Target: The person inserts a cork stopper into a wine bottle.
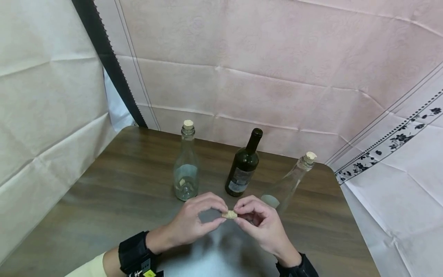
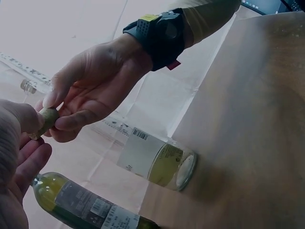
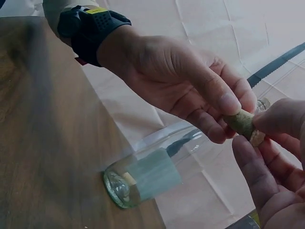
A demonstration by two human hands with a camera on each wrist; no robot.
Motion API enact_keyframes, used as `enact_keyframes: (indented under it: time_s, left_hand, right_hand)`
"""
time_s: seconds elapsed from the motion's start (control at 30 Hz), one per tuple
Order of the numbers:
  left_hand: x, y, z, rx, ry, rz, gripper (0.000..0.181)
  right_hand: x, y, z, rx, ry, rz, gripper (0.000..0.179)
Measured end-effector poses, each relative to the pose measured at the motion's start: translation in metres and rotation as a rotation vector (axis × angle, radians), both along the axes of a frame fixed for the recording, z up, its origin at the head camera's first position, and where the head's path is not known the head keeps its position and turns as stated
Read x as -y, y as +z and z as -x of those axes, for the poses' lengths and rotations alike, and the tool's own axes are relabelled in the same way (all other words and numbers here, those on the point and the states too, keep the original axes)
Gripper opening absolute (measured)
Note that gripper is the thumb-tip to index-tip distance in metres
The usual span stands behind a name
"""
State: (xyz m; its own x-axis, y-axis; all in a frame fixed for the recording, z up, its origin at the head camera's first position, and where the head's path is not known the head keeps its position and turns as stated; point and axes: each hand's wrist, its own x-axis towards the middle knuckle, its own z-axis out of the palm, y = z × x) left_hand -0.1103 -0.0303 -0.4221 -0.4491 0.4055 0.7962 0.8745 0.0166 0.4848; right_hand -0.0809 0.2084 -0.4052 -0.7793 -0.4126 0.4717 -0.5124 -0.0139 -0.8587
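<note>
Above the table, between both hands, a small tan cork [image 1: 230,214] is held lengthwise. My left hand [image 1: 192,221] pinches its left end between thumb and fingertips. On the other end, the thumb and fingers of my right hand [image 1: 263,223] pinch as well. In the right wrist view the cork [image 3: 240,123] shows a rough, paler end near the right fingers. Just behind the hands stands a dark green wine bottle [image 1: 245,165] with a grey label. Clear glass bottles with corks in their necks flank it, one on the left [image 1: 187,161] and one on the right [image 1: 288,184], partly covered by the right hand.
The bottles stand on a brown wooden table [image 1: 114,196], whose back edge runs behind them. Pale patterned cloth [image 1: 242,69] hangs beyond that edge and along both sides. A dark strip [image 1: 114,65] crosses the cloth at the left.
</note>
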Motion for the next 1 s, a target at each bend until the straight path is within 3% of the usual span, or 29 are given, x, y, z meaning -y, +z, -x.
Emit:
enact_keyframes:
  time_s: [0.1,0.33,0.43,0.67,0.87,1.0]
  left_hand:
    - [-0.005,0.007,0.009,0.062,0.024,0.020,0.030]
    - [-0.028,0.038,0.042,0.396,0.131,-0.048,0.021]
    - [-0.041,0.053,0.056,0.483,0.159,-0.075,0.027]
    - [-0.067,0.071,0.087,0.509,0.201,-0.140,0.041]
    - [-0.077,0.076,0.107,0.532,0.230,-0.155,0.042]
    - [-0.080,0.075,0.116,0.531,0.251,-0.120,0.037]
  right_hand:
    - [-0.003,0.002,0.000,-0.003,-0.010,0.022,0.021]
    - [-0.005,-0.003,-0.005,-0.019,0.003,0.056,0.028]
    - [-0.004,-0.008,-0.009,-0.013,0.011,0.076,0.029]
    - [-0.008,-0.016,-0.017,-0.018,0.011,0.090,0.026]
    - [-0.012,-0.021,-0.015,0.009,0.026,0.094,0.022]
    - [-0.014,-0.024,-0.014,-0.001,0.042,0.100,0.022]
